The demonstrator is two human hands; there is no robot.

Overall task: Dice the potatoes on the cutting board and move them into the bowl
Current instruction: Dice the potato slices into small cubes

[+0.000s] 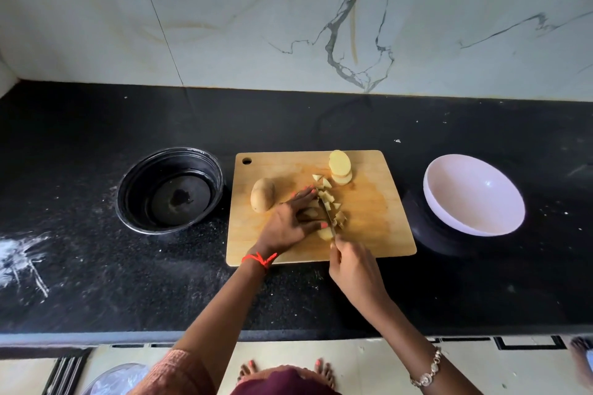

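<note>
Head view: left hand (288, 222), grip spread, pins potato pieces (326, 198) for the knife (328, 217) clamped in the right hand (353, 270); bowl (455, 202) waits at 3 o'clock.

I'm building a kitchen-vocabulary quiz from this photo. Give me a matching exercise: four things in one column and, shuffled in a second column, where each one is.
Things:
1. whole potato
2. potato slices
3. white bowl
4. knife

Places:
A. gripped by the right hand
B. left part of the cutting board
C. on the counter, right of the cutting board
D. near the far edge of the cutting board

Pairs: 1-B, 2-D, 3-C, 4-A
</note>
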